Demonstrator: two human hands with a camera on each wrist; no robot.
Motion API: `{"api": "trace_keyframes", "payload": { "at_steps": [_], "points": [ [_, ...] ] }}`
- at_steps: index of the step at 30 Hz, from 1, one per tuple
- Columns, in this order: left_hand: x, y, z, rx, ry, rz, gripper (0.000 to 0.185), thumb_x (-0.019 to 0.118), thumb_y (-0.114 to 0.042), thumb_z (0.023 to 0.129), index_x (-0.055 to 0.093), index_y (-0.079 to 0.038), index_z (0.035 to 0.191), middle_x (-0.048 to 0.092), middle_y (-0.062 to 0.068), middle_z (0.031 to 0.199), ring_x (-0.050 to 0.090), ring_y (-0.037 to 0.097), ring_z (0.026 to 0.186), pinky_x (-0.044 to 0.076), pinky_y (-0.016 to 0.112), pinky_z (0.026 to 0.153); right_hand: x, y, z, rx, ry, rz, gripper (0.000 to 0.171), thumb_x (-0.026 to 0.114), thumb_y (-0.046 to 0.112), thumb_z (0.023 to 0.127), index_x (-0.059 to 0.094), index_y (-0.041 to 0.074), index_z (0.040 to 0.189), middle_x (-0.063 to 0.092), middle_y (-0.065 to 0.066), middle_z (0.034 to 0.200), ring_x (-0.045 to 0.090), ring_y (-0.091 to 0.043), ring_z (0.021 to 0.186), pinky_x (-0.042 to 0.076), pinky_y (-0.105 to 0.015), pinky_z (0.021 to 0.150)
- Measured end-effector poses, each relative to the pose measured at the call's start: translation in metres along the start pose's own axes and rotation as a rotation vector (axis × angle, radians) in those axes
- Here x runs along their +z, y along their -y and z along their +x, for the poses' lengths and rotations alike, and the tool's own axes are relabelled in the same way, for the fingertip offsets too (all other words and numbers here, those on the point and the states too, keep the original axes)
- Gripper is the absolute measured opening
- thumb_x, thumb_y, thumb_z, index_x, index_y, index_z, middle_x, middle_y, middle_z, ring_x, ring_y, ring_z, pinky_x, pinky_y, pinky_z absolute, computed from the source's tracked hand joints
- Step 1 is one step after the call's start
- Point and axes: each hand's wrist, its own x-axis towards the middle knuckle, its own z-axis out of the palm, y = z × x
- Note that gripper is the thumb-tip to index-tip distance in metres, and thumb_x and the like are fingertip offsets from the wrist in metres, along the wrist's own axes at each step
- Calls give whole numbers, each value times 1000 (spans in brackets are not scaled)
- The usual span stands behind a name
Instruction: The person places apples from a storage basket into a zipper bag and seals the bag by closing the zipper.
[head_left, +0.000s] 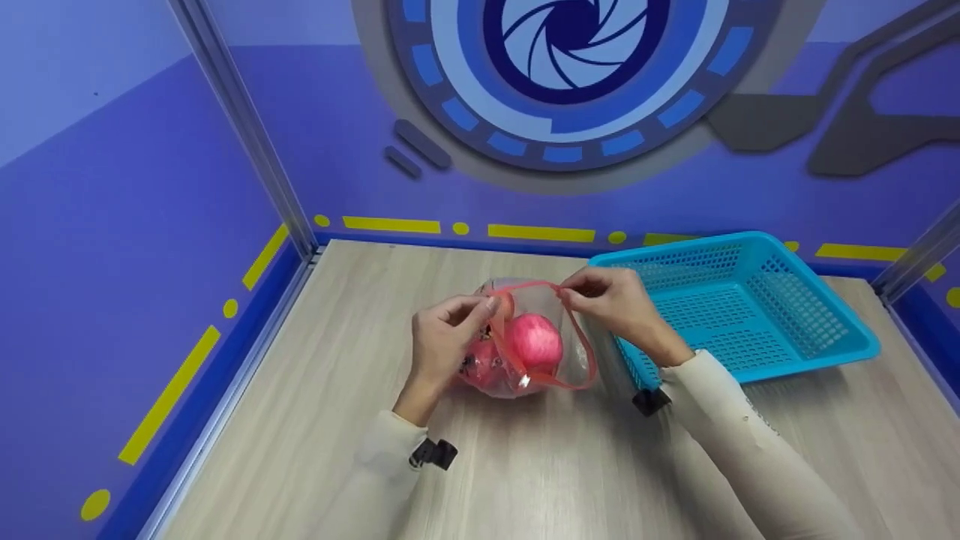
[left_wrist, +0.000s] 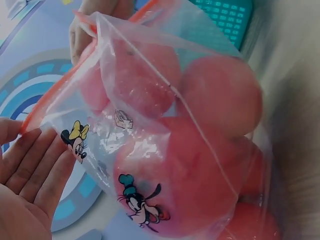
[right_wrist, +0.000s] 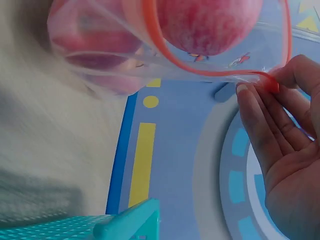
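Note:
A clear plastic zip bag (left_wrist: 150,130) with a red-orange edge strip and cartoon figures printed on it stands on the table, its mouth spread wide. Several red and pink round fruits, apple-like, fill it; one pink fruit (head_left: 535,341) shows through the opening. My left hand (head_left: 442,337) pinches the bag's rim on the left between thumb and fingers. On the opposite side, my right hand (head_left: 615,300) pinches the red-orange strip (right_wrist: 267,80) at a corner of the mouth. The fruits low in the bag are partly hidden by the printed plastic and my left hand.
A turquoise perforated plastic basket (head_left: 735,322) stands just right of the bag, beside my right forearm. The wood-grain table (head_left: 360,300) meets blue printed wall panels at the back and left. A metal post (head_left: 247,127) rises at the back left corner.

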Motion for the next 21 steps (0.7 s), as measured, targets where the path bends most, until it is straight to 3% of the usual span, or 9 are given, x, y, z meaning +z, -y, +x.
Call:
{"api": "trace_keyframes", "payload": {
  "at_steps": [2, 4, 8, 10, 14, 16, 18, 21],
  "points": [
    [1, 2, -8, 84, -8, -13, 25, 84, -21, 95, 81, -6, 115, 80, 1, 106, 76, 18, 94, 62, 33, 82, -2, -1, 0, 17, -16, 23, 10, 84, 18, 95, 84, 11, 102, 78, 1, 92, 67, -23, 76, 59, -29, 68],
    [3, 5, -19, 229, -17, 19, 32, 87, -17, 92, 78, -5, 120, 79, 4, 114, 76, 20, 101, 61, 36, 87, -4, -2, 0, 20, -28, 33, 9, 84, 19, 95, 84, 12, 101, 77, 2, 90, 66, -24, 75, 59, -29, 67],
    [6, 8, -43, 550, -18, 191, 46, 95, -21, 81, 77, -5, 121, 78, 7, 119, 75, 23, 108, 53, 38, 101, -7, -2, 1, 22, -44, 30, 12, 83, 19, 95, 83, 10, 103, 77, 1, 93, 65, -25, 76, 59, -29, 68],
    [8, 7, -52, 641, 29, 251, 54, 99, -26, 75, 77, -5, 120, 76, 9, 122, 74, 24, 111, 51, 37, 103, -8, -2, 2, 15, -51, 28, 12, 82, 18, 96, 83, 9, 104, 77, 1, 93, 65, -27, 77, 59, -30, 68],
    [9, 8, -64, 684, 195, 336, 71, 103, -30, 70, 72, -5, 128, 68, 14, 137, 66, 28, 126, 46, 34, 112, -10, -2, 3, 19, -59, 37, 11, 81, 19, 97, 83, 10, 103, 77, 1, 93, 68, -30, 78, 62, -36, 70],
    [9, 9, -67, 685, 252, 402, 74, 103, -28, 71, 69, -5, 133, 64, 15, 142, 62, 29, 132, 47, 36, 110, -11, -3, 3, 25, -65, 42, 11, 80, 19, 98, 83, 10, 103, 78, 0, 93, 68, -30, 78, 62, -35, 71],
    [9, 12, -69, 689, 263, 463, 69, 101, -25, 75, 69, -4, 132, 64, 14, 143, 61, 27, 132, 48, 37, 110, -12, -5, 3, 34, -75, 41, 10, 80, 18, 98, 83, 11, 103, 78, -1, 93, 68, -27, 79, 61, -32, 71],
    [8, 16, -71, 694, 214, 507, 51, 98, -15, 77, 75, -3, 121, 70, 12, 134, 68, 24, 123, 52, 34, 103, -13, -7, 3, 45, -87, 43, 9, 81, 16, 97, 83, 10, 104, 78, -2, 93, 68, -25, 80, 61, -28, 72]
  ]
}}
